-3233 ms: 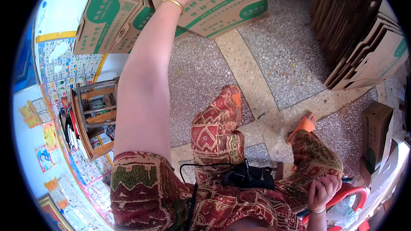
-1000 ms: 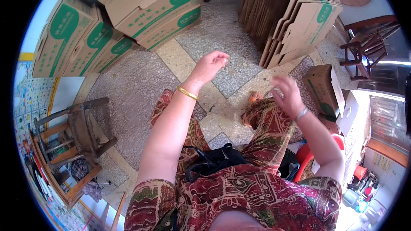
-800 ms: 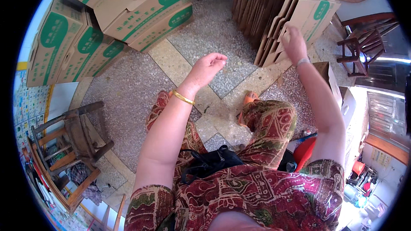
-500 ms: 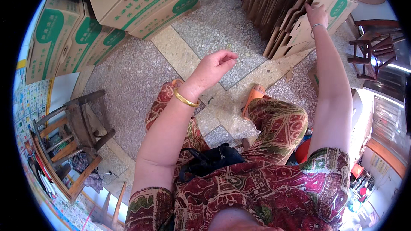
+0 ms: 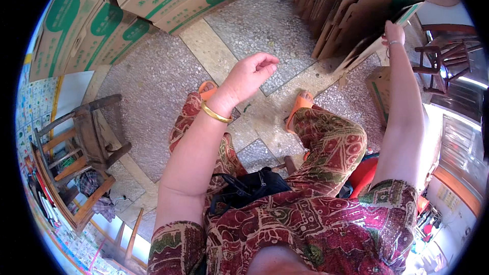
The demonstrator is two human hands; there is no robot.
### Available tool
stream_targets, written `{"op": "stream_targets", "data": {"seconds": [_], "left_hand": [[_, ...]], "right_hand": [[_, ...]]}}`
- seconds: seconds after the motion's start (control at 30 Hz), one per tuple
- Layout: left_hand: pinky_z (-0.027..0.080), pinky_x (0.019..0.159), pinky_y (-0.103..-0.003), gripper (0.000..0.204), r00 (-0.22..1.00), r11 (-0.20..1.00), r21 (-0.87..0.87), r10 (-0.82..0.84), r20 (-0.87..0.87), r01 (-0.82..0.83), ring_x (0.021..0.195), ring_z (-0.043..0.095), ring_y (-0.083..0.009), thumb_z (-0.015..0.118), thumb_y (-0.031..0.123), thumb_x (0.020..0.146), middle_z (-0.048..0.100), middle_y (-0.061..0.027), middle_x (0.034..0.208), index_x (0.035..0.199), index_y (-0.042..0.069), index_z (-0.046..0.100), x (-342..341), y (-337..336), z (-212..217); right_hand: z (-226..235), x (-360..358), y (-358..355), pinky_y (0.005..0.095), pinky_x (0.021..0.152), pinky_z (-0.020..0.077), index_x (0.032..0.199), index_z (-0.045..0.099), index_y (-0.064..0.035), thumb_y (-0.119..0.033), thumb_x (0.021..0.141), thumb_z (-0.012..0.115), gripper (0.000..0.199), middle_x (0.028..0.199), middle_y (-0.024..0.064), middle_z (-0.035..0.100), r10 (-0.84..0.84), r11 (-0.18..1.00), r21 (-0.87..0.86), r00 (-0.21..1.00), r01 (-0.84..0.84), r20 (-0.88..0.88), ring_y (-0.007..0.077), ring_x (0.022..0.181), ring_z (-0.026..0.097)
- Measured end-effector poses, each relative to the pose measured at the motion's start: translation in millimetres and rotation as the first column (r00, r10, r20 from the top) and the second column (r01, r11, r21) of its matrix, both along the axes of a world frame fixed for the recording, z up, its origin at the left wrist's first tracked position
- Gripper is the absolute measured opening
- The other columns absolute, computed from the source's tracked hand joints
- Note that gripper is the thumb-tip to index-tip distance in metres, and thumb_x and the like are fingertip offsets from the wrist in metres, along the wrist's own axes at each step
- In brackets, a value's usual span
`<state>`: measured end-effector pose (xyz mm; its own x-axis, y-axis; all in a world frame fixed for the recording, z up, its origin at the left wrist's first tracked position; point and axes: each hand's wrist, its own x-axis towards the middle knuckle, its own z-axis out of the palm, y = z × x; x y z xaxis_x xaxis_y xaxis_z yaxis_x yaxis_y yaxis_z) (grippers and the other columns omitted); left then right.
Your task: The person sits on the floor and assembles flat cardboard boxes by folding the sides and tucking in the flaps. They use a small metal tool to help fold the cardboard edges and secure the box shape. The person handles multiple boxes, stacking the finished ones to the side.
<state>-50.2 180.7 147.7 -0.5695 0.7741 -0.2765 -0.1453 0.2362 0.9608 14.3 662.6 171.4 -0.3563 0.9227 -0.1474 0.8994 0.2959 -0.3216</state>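
Gripping flat carton [image 5: 374, 18], right hand [image 5: 393, 34] outstretched

boxes [image 5: 122, 15]: tan, green prints | dress [image 5: 305, 224]: red-green pattern | sandals [image 5: 300, 104]: orange | bangle [image 5: 215, 114]: gold | floor [image 5: 153, 81]: grey speckled

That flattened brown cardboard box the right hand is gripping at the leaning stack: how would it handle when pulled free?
The flattened brown cardboard box is a thin, wide sheet, so probably light. The right hand grips one edge only, so it may bow or flap at its creases. The leaning stack of flattened cartons could shift as it slides out.
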Motion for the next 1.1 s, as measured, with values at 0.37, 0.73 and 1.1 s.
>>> {"op": "stream_targets", "data": {"seconds": [0.37, 0.73, 1.1], "left_hand": [[0.047, 0.079, -0.026, 0.027, 0.982, 0.990, -0.128, 0.075, 0.175, -0.053, 0.091, 0.059, -0.0119, 0.053, 0.019, 0.093, 0.064, -0.0056, 0.104, 0.115, 0.004, 0.058, 8.8, -39.0, -64.8], [0.048, 0.073, -0.024, 0.027, 0.989, 0.982, -0.138, 0.135, 0.062, -0.126, 0.090, 0.060, -0.0114, 0.053, 0.023, 0.094, 0.064, -0.0022, 0.106, 0.117, 0.010, 0.057, 62.9, -88.3, -24.6], [0.048, 0.082, -0.027, 0.043, 0.993, 0.998, 0.060, 0.003, -0.117, 0.004, 0.103, 0.055, -0.0102, 0.060, 0.031, 0.090, 0.057, -0.0020, 0.117, 0.126, 0.009, 0.051, 122.3, -96.4, 69.0]], "right_hand": [[-42.8, 183.7, 27.7, 0.0341, 0.057, 0.0587, 0.097, 0.057, 0.0081, -0.022, 0.084, 0.056, 0.033, 0.080, 0.0176, 0.065, 0.076, 0.995, 0.087, 0.972, -0.057, -0.223, 0.0257, 0.067, 0.067], [104.2, 314.8, -135.3, 0.0334, 0.061, 0.0583, 0.104, 0.054, 0.0065, -0.017, 0.085, 0.056, 0.030, 0.092, 0.0157, 0.063, -0.319, 0.942, -0.334, 0.376, 0.026, -0.870, 0.0248, 0.074, 0.065], [149.3, 374.3, -231.4, 0.0328, 0.059, 0.0571, 0.101, 0.056, 0.0026, -0.013, 0.087, 0.054, 0.021, 0.090, 0.0102, 0.062, -0.219, 0.889, -0.291, 0.228, -0.355, -0.949, 0.0224, 0.076, 0.066]]}}
